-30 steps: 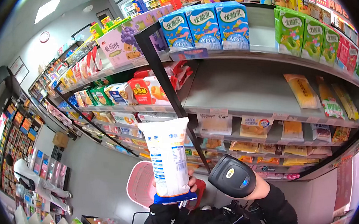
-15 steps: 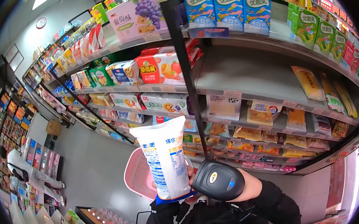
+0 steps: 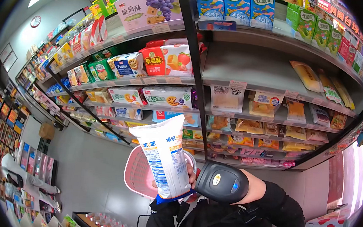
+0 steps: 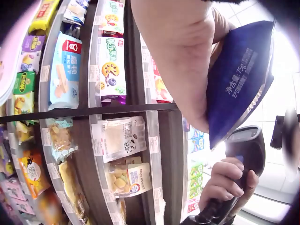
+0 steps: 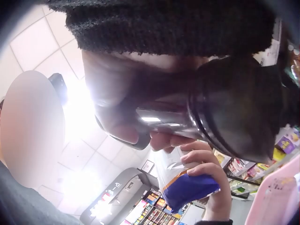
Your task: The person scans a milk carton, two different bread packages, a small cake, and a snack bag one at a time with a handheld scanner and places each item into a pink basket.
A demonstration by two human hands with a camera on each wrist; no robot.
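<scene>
My left hand (image 4: pixel 183 61) grips a white snack bag (image 3: pixel 157 148) near its blue bottom end, with fingers (image 5: pixel 201 159) wrapped round it in the right wrist view. The bag stands tilted, its printed back and barcode (image 3: pixel 180 169) turned up toward the head camera. My right hand (image 4: pixel 222 180) holds a black handheld barcode scanner (image 3: pixel 223 183) by its handle, fingers curled round it in the left wrist view. The scanner's head is close beside the bag's right edge, near the barcode. In the head view the scanner hides most of the right hand.
A pink basket (image 3: pixel 136 174) shows behind the bag. Ahead stand shelves (image 3: pixel 245 59) with packaged breads, biscuits and drink cartons (image 3: pixel 236 7). At the left a person in light clothing (image 3: pixel 27 178) is near other racks. Bottles (image 3: pixel 108 225) stand low at the front.
The scanner has moved left, up to the bag's edge. The bag has tilted and shifted slightly left, its barcode side turning toward the scanner. The head view has shifted, showing more lower shelf.
</scene>
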